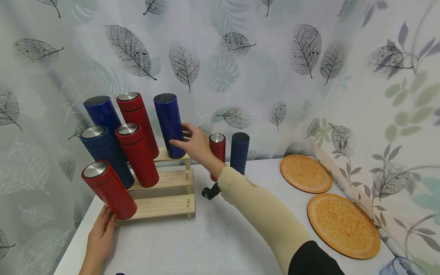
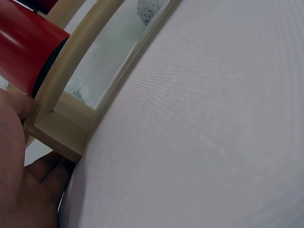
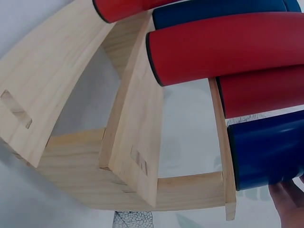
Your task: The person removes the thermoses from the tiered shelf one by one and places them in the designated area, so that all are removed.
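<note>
Bottle (image 1: 169,126), a tall glossy-blue cylinder, stands at the right end of the top tier of a three-tiered pale wooden rack (image 1: 165,206); we see the right hand (image 1: 196,143) curled around it. The left hand (image 1: 101,231) grips the rack's lower left end, beside a red, silver-topped cylindrical bottle (image 1: 111,193).

Right grip (image 1: 197,144)'s got its fingers round a blue flask (image 1: 169,124) at the right end of the top shelf on this three-tier wooden rack (image 1: 163,206), and the left grip (image 1: 101,231) is down by the rack's front left corner, just under a red flask (image 1: 111,193). Two more, a shorter red one (image 1: 217,144) and a dark blue one (image 1: 240,151), stand on the white worktop (image 1: 192,248) past the right forearm.
</note>
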A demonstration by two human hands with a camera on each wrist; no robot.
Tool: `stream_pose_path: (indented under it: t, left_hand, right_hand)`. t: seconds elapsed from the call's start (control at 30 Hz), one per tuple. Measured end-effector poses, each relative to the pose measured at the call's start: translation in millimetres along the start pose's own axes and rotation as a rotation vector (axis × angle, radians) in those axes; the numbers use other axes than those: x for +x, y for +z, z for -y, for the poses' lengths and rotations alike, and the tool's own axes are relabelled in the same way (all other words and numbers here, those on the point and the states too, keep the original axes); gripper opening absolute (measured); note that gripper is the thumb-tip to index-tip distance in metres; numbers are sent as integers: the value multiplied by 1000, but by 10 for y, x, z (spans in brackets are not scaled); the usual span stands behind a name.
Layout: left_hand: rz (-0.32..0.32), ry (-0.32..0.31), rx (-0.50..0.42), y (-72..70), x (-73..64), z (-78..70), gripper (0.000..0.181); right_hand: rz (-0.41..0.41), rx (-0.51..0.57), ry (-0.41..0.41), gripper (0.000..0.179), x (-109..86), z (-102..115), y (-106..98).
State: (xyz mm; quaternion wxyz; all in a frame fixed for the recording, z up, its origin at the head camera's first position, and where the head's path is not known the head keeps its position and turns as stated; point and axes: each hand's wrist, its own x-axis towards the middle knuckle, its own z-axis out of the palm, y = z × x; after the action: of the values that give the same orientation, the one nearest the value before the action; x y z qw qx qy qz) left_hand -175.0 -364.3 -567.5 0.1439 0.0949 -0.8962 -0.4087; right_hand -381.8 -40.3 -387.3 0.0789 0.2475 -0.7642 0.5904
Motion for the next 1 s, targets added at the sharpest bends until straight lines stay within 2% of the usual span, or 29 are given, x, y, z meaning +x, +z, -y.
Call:
stream_pose_path:
  t: [0.63,0.8,1.0]
  left_hand:
    - [8,-23,3,-1,31,9,59]
    - [10,-29,10,4,38,8,59]
    - [6,-37,8,6,33,-1,59]
  right_hand:
    - [-10,43,-35,67,-192,62,-96]
    - [-7,44,-20,66,-274,66,-164]
    - [10,57,-38,65,-376,76,-258]
